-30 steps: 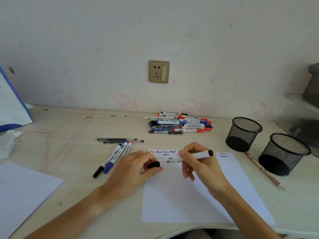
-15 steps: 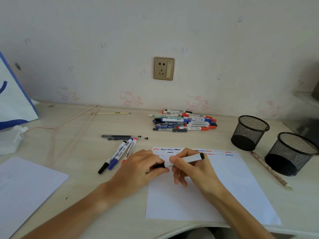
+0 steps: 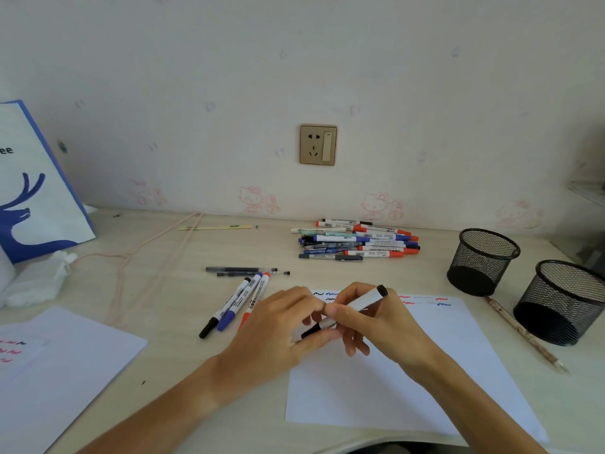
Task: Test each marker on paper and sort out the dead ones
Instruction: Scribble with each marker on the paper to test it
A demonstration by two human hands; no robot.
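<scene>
A white marker with black ends (image 3: 357, 304) is held over the test paper (image 3: 393, 388). My right hand (image 3: 373, 319) grips its barrel. My left hand (image 3: 281, 326) pinches its black cap (image 3: 314, 330), which sits on the marker's tip. Short red, blue and black squiggles run along the paper's top edge. A pile of several markers (image 3: 360, 239) lies near the wall. Three capped markers, black, blue and red (image 3: 235, 303), lie left of my left hand, with two thin dark pens (image 3: 245, 271) just behind them.
Two black mesh cups (image 3: 481, 260) (image 3: 563, 299) stand at the right, a pencil (image 3: 523, 335) lying in front of them. A second paper sheet (image 3: 59, 365) lies at the left. A blue and white bag (image 3: 29, 191), tissue and a pink cord sit at the far left.
The cap, held apart from the marker a second ago, now sits on its tip. Both hands have come together and the marker has tilted up to the right.
</scene>
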